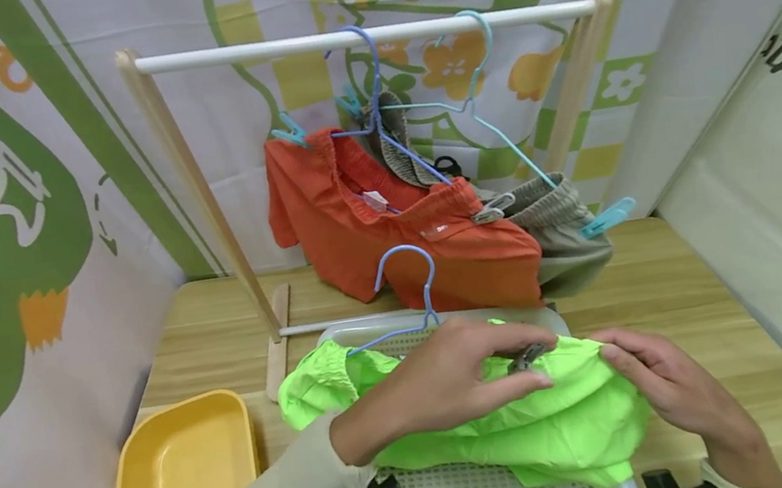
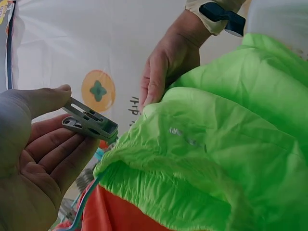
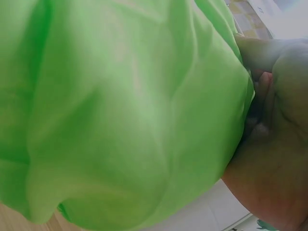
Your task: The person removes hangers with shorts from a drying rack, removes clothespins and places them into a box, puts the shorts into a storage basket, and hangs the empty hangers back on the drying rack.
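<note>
Bright green shorts [image 1: 541, 432] with an elastic waistband hang bunched over a basket, a blue hanger [image 1: 429, 272] running into the waist. My left hand [image 1: 448, 374] pinches a grey clothespin [image 2: 91, 120] between thumb and fingers, close to the waistband. In the left wrist view the pin's tip is near the fabric edge; whether it touches is unclear. My right hand [image 1: 672, 379] pinches the shorts' right side between thumb and fingers. Green cloth fills most of the right wrist view, where the right hand [image 3: 274, 120] shows at the edge.
A wooden rack with a white rail [image 1: 219, 56] stands behind. Red shorts [image 1: 390, 236] and grey shorts [image 1: 564, 210] hang from it on hangers with clothespins. A pale perforated basket [image 1: 472, 485] lies beneath the green shorts. A yellow tray [image 1: 188, 460] is at left.
</note>
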The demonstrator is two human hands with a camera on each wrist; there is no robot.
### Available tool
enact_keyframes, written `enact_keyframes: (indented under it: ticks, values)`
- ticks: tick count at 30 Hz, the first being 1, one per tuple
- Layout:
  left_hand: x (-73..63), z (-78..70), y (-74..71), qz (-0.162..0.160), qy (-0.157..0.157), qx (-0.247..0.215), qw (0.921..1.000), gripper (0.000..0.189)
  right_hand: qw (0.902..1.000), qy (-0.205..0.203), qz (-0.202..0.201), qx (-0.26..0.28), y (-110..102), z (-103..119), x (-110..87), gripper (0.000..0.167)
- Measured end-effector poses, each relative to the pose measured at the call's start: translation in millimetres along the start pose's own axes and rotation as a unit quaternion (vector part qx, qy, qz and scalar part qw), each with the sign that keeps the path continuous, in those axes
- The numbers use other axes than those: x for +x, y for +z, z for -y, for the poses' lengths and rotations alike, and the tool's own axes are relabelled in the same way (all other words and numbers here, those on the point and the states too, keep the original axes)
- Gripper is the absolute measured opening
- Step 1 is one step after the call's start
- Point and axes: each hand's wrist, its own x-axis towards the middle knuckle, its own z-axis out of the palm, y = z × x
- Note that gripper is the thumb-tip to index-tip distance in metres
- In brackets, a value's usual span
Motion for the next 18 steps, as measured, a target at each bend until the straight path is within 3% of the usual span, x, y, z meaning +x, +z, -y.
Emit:
enact_keyframes:
  ticks: [3,11,18]
  values:
    - [-17.6,0.2,-3.4,-0.007,-0.02,0.007,0.9997,0.033,0.9996,0.021,-0.004,-0.019,0,0,-1.7,0.04]
    - [-67.4,2.0,-11.0,-0.043,-0.08,-0.014,0.9957,0.032,0.9996,-0.023,-0.013,-0.005,0,-6,-2.7,0.043]
    - [-105.8,9.6,-21.9,-0.057,-0.133,0.024,0.9892,0.033,0.9988,0.02,-0.015,-0.041,-1,-3,-3.8,0.04]
